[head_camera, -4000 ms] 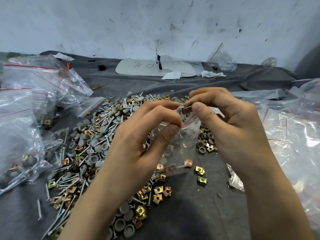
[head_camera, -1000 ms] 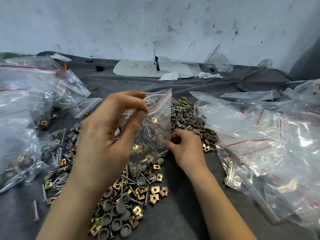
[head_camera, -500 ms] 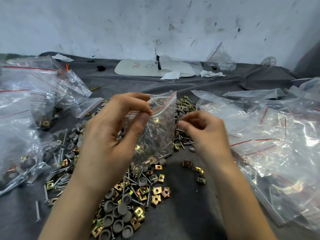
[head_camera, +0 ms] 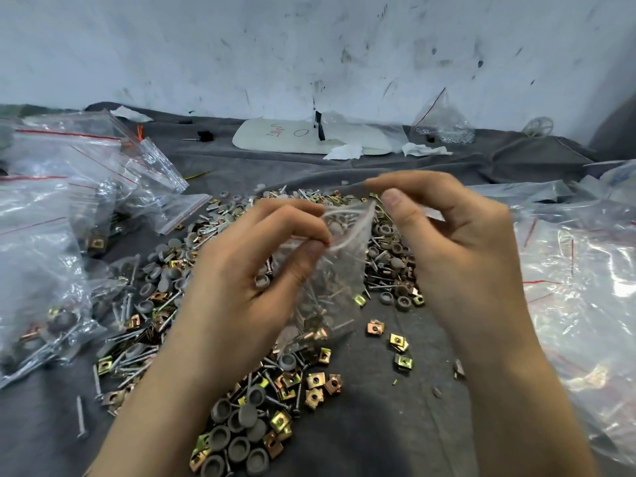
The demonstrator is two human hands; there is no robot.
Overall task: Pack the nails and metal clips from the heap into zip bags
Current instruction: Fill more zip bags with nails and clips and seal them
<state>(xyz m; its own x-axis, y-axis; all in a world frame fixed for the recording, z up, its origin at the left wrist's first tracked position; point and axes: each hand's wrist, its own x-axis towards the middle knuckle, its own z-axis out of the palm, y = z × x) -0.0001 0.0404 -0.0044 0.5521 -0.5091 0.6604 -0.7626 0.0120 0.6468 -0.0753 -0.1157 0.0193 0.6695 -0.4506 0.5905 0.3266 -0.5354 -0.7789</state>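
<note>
A scuffed whitish wall runs across the back. Below it, a wrinkled dark grey cloth covers the work surface. A pale flat board and crumpled white tissues lie near the wall.

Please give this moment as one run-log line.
left hand: pinches bag rim | right hand: curled at bag mouth, grip unclear | bag: holds nails, clips | heap: on cloth

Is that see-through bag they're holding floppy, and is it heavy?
Probably floppy: the zip bag crumples where the left hand pinches it. Likely bottom-heavy, since nails and clips sag at its base. Sharp nails might poke through the thin film.
</note>
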